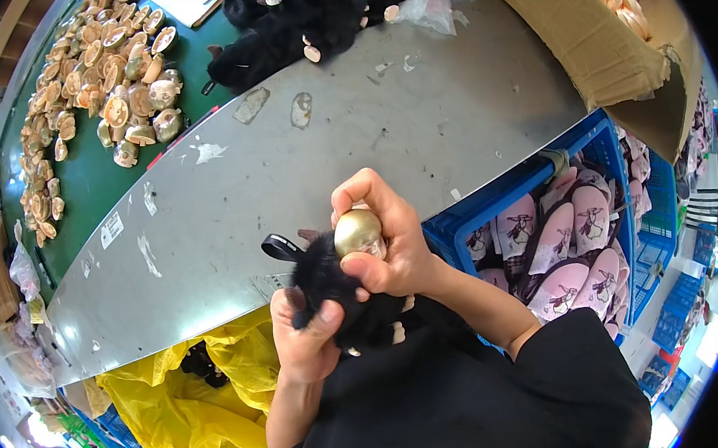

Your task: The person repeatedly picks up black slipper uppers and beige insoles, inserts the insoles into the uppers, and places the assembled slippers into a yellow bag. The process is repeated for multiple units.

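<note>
Plush [328, 266]: in both hands, before the body at the table's near edge; its lower end merges with the black shirt [481, 411], so that outline is hard to make out.
Dome [358, 231]: against the plush's upper end; its underside and any join are hidden.
Right hand [391, 242]: thumb below and index finger curled above, clamped on the dome; the other fingertips are mostly covered.
Left hand [308, 339]: thumb and fingers closed on the plush's left side; the fingers behind are out of sight.
Feel: short black fur, pale stubby nubs [398, 332], a dark loop [282, 247]; the dome is smooth, glossy gold.
Table [301, 160]: scuffed grey metal.
Beyond: hollow gold-and-peach pieces [116, 75] on green; black toys [288, 23], cut off at the top.
Right side: cardboard box [593, 54], cropped; blue crate [454, 236] of pink slippers [555, 240].
Below left: crinkled yellow bag [178, 414], contents mostly hidden.
</note>
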Demonstrator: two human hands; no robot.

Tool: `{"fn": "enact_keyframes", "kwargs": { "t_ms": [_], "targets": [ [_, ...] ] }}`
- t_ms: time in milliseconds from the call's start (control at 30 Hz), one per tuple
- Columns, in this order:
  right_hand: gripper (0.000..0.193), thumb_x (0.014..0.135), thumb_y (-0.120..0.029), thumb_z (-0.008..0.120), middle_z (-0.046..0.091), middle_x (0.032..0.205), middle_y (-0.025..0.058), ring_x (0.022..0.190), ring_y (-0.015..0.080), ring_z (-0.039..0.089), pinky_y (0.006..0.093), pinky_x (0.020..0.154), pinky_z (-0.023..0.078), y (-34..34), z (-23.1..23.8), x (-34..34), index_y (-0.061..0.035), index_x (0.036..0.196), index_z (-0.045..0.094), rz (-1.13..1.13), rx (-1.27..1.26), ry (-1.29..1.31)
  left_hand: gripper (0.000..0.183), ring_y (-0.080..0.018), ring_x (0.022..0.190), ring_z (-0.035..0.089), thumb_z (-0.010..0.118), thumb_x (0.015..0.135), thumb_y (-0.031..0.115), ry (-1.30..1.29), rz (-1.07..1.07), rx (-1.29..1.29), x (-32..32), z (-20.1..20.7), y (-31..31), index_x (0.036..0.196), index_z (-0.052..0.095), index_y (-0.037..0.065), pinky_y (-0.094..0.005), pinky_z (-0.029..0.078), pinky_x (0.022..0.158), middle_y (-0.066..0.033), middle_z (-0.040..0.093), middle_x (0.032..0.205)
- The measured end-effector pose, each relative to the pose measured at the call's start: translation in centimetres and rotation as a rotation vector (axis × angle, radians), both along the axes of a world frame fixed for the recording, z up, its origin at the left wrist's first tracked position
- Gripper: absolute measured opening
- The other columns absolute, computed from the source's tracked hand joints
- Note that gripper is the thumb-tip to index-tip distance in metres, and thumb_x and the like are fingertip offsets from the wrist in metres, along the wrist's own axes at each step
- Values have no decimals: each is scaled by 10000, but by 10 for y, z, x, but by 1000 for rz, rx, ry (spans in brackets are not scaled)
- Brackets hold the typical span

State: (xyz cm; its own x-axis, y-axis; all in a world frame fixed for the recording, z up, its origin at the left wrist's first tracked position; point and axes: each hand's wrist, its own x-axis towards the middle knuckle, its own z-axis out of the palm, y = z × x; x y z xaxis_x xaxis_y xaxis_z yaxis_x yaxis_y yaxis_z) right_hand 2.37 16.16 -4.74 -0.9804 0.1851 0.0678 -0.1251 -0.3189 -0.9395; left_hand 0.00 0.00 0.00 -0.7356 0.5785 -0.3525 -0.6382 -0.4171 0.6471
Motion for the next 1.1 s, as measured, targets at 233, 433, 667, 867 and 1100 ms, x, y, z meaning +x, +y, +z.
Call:
{"fn": "enact_keyframes", "kwargs": {
  "t_ms": [233, 433, 667, 867, 1100],
  "targets": [
    [453, 950, -408, 735, 635, 821, 15, 701, 60, 568, 214, 611, 455, -6, -6, 2, -49, 1132, 528, -151, 30, 85, 254, -80, 853, 612, 729, 945, 80, 246, 53, -409, -5, 15, 12, 1171, 682, -25, -229, 496, 777, -15, 695, 986],
    [521, 923, -451, 750, 652, 968, 66, 706, 79, 583, 225, 612, 463, 2, -11, 2, 9, 1119, 603, -175, 309, 240, 238, -60, 913, 583, 719, 950, 78, 225, 112, -397, -6, 3, 12, 1164, 679, -20, -217, 463, 837, 13, 678, 1007],
    [501, 866, -436, 804, 679, 834, 81, 631, 171, 630, 283, 583, 516, 8, -10, -3, -6, 1057, 633, -368, 651, 356, 187, -50, 868, 552, 696, 970, 75, 297, 78, -413, -12, 3, 14, 1132, 688, -17, -209, 457, 784, 35, 640, 933],
    [502, 813, -383, 865, 669, 776, 64, 541, 202, 583, 303, 517, 469, 11, -13, -6, -21, 1059, 619, -420, 796, 450, 129, -49, 933, 563, 703, 965, 36, 401, 122, -335, -11, -6, 12, 1078, 666, -12, -215, 462, 844, 11, 652, 1031],
    [438, 797, -260, 885, 693, 835, 83, 616, 192, 622, 294, 556, 491, 4, -1, -6, -23, 1046, 613, -534, 836, 297, 112, -51, 946, 586, 698, 965, 33, 412, 133, -381, -9, -2, 15, 1034, 618, -5, -221, 477, 861, -4, 658, 1025]
  ]
}}
